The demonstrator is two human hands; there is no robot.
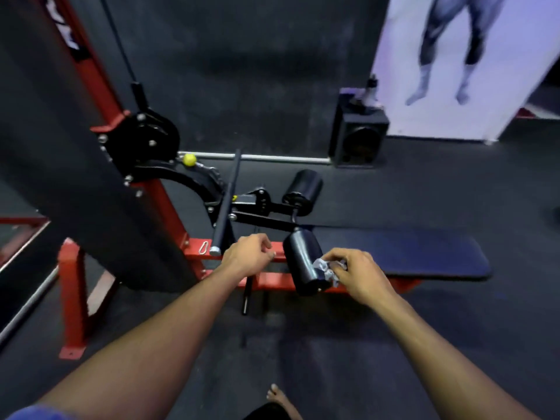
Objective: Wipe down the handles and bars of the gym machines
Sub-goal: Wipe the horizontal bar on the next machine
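A soft, light crumpled cloth (325,268) is pinched by the right hand (354,275) against the firm roller pad (304,262); the left hand (250,254) is curled, seemingly holding nothing.

Bench pad (424,256) lies right of roller (303,262).

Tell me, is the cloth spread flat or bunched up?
Bunched up: the cloth shows crumpled folds in the right hand, pressed against the roller pad.
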